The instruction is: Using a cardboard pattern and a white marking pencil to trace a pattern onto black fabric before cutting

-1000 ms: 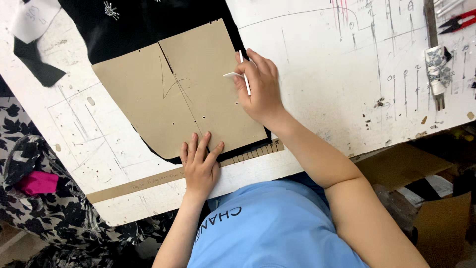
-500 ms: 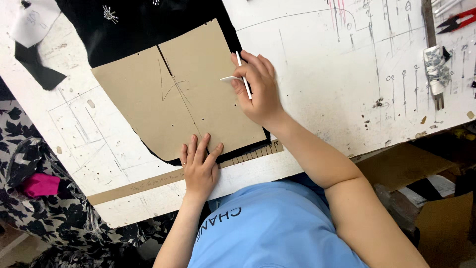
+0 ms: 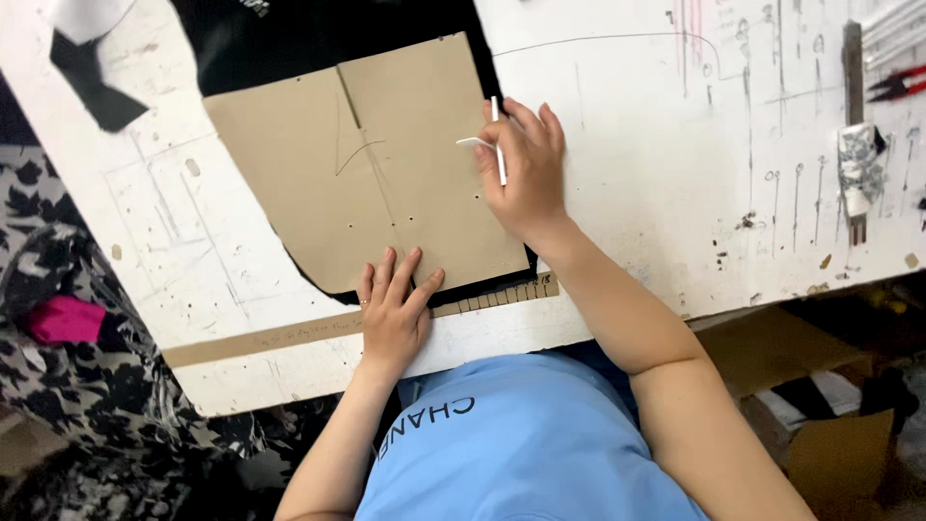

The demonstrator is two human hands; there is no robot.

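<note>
1. The right hand (image 3: 526, 174) is closed around a thin white stick, likely chalk or a marking pencil (image 3: 498, 145), gripped between fingers and thumb. A small white flat piece (image 3: 475, 143) sticks out from the same grip toward the left.
2. This hand rests at the right edge of a brown cardboard pattern piece (image 3: 357, 164), with the stick lying along that edge.
3. The left hand (image 3: 394, 309) lies flat, fingers spread slightly, pressing down on the near edge of the cardboard pattern piece. It holds nothing.
4. The cardboard lies on black fabric (image 3: 289, 39), which shows beyond its far edge and as a thin rim along its near edge.
5. A long brown ruler strip (image 3: 270, 340) runs along the near side of the table, passing under the left hand.
6. Everything sits on a white worktable (image 3: 656, 154) covered with pen marks and scuffs.
7. Red-handled scissors (image 3: 897, 85) lie at the far right, well apart from both hands.
</note>
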